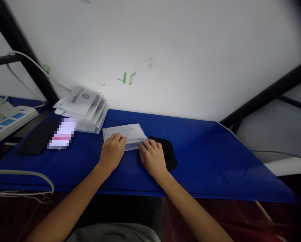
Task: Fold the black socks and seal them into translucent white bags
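Your forearms (82, 193) cross the worktop (205, 168); between your fingers and just beyond lies the white pouch (131, 131), left fingers (117, 138) curled over its near edge, right fingers (145, 146) at its right end. Whether either set pinches, I cannot tell. You're probably working its edge; next calls for light steadying.

The worktop (210, 164) has a smooth blue, faintly glossy surface. Toward its far left side sits an uneven stack of translucent pouches (81, 104), the top one printed with dark lettering. In front of the stack lie a dark, flat slab (37, 137) and, just beside it, a pixelated phone-shaped object (62, 132). Near the middle is a single translucent pouch (132, 131), with a crumpled black fabric item (169, 154) to its right.
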`<state>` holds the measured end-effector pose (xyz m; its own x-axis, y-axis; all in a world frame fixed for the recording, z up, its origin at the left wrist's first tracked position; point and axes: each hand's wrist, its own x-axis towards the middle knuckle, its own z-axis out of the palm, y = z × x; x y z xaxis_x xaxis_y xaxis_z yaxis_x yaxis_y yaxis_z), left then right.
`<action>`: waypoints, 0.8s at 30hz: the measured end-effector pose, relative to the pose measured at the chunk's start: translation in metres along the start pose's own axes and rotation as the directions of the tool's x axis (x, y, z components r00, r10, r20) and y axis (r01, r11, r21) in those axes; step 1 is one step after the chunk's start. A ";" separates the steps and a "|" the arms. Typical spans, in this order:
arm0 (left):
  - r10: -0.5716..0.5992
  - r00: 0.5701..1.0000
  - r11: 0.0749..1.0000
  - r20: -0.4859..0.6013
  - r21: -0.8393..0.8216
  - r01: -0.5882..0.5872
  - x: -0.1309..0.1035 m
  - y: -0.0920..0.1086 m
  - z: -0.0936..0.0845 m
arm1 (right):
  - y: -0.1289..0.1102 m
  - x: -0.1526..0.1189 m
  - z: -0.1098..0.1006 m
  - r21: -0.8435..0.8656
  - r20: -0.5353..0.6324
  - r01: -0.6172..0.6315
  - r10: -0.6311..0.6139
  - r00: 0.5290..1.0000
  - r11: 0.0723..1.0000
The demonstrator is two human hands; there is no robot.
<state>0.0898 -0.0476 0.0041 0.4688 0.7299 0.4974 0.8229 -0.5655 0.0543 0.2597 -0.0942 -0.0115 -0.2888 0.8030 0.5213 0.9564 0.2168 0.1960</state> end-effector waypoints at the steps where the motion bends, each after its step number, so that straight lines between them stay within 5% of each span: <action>1: -0.001 1.000 1.000 -0.012 -0.003 0.001 0.000 0.000 0.001 | -0.002 0.001 -0.002 0.015 -0.013 0.000 0.000 1.000 1.000; 5: 0.007 0.999 0.999 -0.041 -0.036 -0.008 0.000 -0.002 0.002 | -0.013 0.007 -0.006 0.116 -0.001 0.061 -0.061 0.998 0.991; 12: 0.067 0.993 0.992 -0.094 -0.102 -0.077 0.002 -0.010 0.004 | -0.021 0.026 -0.002 0.035 0.335 -0.032 0.018 0.942 0.999; 19: 0.069 0.960 0.980 -0.272 -0.162 -0.117 -0.025 0.009 -0.014 | -0.018 0.031 0.005 0.055 0.371 -0.049 0.025 0.928 0.997; 21: 0.139 0.963 0.964 -0.233 -0.192 -0.185 -0.035 0.018 -0.012 | -0.017 0.031 0.006 0.054 0.391 -0.079 0.052 0.919 0.995; 24: 0.104 0.988 0.988 -0.116 -0.103 -0.116 -0.041 0.023 0.000 | -0.015 0.032 0.005 0.067 0.414 -0.084 0.049 0.909 0.994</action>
<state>0.0897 -0.0909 -0.0146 0.5114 0.6178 0.5974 0.7255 -0.6829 0.0853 0.2364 -0.0686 -0.0015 -0.1973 0.9703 0.1398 0.9781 0.1850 0.0958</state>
